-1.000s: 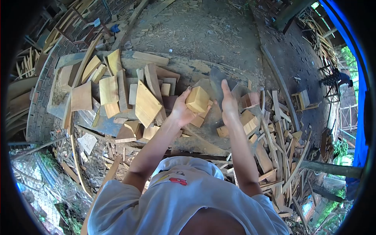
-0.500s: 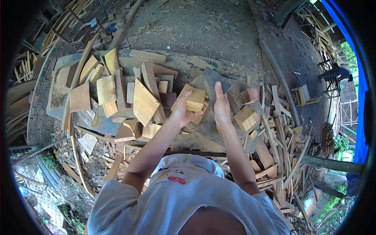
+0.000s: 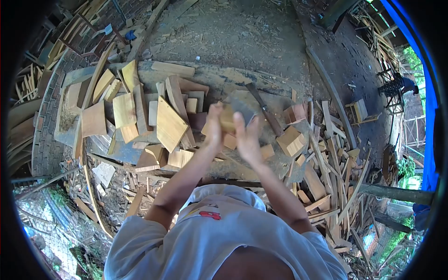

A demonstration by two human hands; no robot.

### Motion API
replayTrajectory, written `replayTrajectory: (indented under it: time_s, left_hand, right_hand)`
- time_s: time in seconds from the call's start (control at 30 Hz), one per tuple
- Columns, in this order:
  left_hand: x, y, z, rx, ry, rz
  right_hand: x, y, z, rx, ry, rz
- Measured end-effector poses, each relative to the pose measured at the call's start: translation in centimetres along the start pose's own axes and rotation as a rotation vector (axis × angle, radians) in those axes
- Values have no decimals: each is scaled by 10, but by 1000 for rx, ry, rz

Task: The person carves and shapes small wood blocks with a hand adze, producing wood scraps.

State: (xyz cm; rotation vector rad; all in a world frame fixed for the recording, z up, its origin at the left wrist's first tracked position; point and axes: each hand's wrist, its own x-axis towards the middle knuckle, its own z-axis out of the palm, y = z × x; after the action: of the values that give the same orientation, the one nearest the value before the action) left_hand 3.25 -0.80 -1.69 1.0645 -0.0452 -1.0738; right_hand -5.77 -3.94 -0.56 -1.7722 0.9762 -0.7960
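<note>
In front of my chest, above the bench, my left hand (image 3: pixel 214 125) is closed on a small wooden block (image 3: pixel 227 120). Facing it from the right is my right hand (image 3: pixel 248 138), its thumb raised and its fingers smeared by motion. It grips a dark grey sheet that looks like sandpaper (image 3: pixel 241 106), against or just behind the block; the exact contact is blurred. Just right of the sheet, a long tool (image 3: pixel 264 108) with a dark flat end and a brown handle lies on the bench.
The worn bench (image 3: pixel 217 74) carries several cut boards, among them a pale angled board (image 3: pixel 171 123) and a block (image 3: pixel 292 141) at right. Offcuts (image 3: pixel 326 172) are heaped beside its right end. A small wooden stool-like piece (image 3: pixel 359 112) stands on the floor farther right.
My right hand has moved left and down with the dark sheet, close against the block. The tool on the bench, previously covered by the sheet, now shows. The block stays in my left hand.
</note>
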Motion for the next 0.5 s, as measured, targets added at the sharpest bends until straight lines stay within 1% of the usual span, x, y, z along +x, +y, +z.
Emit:
replayTrajectory:
  time_s: [0.03,0.07,0.13,0.17,0.2,0.27,0.3,0.4,0.43,0.47,0.5]
  left_hand:
    - [15,-2,-10,-61,-69,-17]
    - [19,-14,-18,-63,-68,-25]
    - [9,-1,-10,-19,-92,51]
    - [-3,7,-3,32,-98,-16]
    - [-1,0,-5,30,-94,-19]
    - [10,-16,-11,-29,-165,60]
    - [3,-1,-3,-83,-74,-26]
    - [10,1,-14,-99,-98,-44]
    - [2,2,-10,-50,-70,-62]
    - [1,-1,-10,-43,-66,-67]
    - [-2,-3,-8,-50,-83,-63]
  right_hand:
    - [-11,-16,-2,-145,-66,-77]
    - [-12,-14,-4,-149,-67,-71]
    - [3,-13,-8,-116,-117,5]
    - [15,-11,-9,-43,-74,159]
    - [17,-10,-11,-44,-78,162]
    - [22,-10,-13,-105,4,72]
    - [13,0,-6,-108,-4,56]
    - [0,1,1,-79,1,64]
    - [11,3,-5,-68,-47,21]
    - [12,4,-4,-62,-47,29]
    - [12,-1,-5,-61,-39,104]
